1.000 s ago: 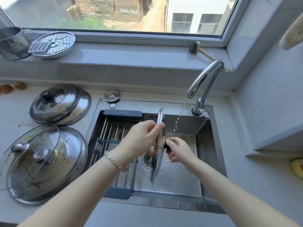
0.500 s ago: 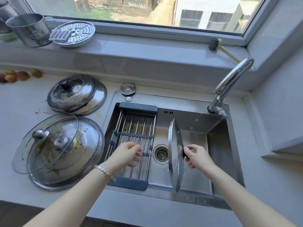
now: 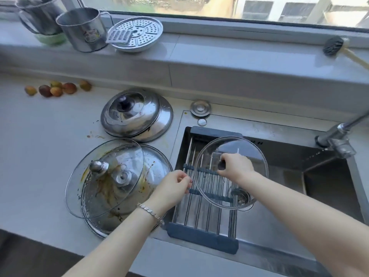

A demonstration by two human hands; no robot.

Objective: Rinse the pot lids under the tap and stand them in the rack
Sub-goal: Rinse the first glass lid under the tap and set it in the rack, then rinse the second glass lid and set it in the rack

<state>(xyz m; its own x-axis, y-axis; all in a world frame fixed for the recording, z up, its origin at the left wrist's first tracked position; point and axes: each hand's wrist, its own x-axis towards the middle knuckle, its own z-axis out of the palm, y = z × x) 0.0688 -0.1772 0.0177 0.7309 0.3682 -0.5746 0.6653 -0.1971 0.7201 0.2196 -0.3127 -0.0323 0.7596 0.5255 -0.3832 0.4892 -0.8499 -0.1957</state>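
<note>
1. Here, the right hand (image 3: 236,168) is gripping the knob (image 3: 221,166) of the glass lid (image 3: 252,149), fingers curled round it.
2. The lid is hanging tilted over the rack (image 3: 201,235) in the sink (image 3: 329,176).
3. The left hand (image 3: 171,188) is curling beside its rim; contact unclear.

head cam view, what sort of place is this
Most likely a home kitchen: a steel sink with a tap, a drying rack across it, and dirty pot lids on the counter under a window.
</note>
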